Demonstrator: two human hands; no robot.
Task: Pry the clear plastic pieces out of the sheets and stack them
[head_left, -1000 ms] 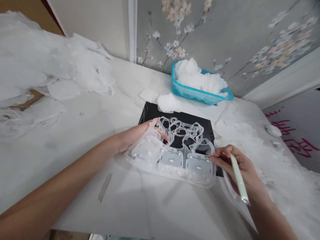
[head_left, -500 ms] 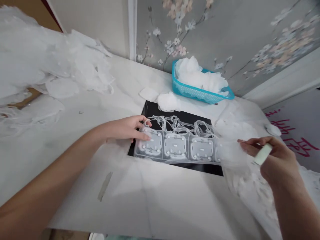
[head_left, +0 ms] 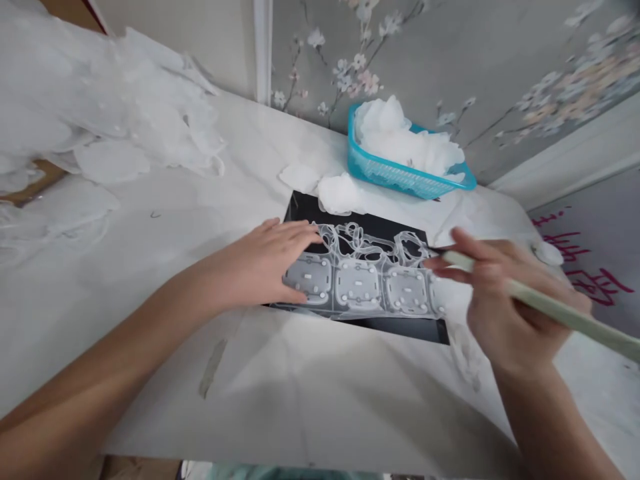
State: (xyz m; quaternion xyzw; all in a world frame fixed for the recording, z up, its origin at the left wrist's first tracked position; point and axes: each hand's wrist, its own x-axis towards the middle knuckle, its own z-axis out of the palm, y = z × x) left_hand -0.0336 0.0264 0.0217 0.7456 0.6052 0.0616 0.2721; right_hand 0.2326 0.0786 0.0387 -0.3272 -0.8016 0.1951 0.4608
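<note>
A translucent sheet of moulded rubber-like parts (head_left: 357,285) lies on a black board (head_left: 400,331). Rounded square panels run along its near side, and thin looping strands (head_left: 360,243) tangle along the far side. My left hand (head_left: 273,263) is spread over the sheet's left end, fingers apart and holding nothing. Above the right end, my right hand (head_left: 515,293) grips a slim tool with a long pale green handle (head_left: 565,312). Its thin dark tip points left, close to the strands. The exact kind of tool is unclear.
Behind the board stands a blue basket (head_left: 400,175) filled with white translucent pieces. Similar white pieces (head_left: 339,193) lie at the board's far edge. A large heap of them (head_left: 125,100) is at the left. A tape strip (head_left: 213,368) sticks to the white table (head_left: 280,393).
My right hand has moved left to the sheet's right end and turned the tool's tip toward the strands. My left hand has shifted slightly right and spread flatter over the sheet.
</note>
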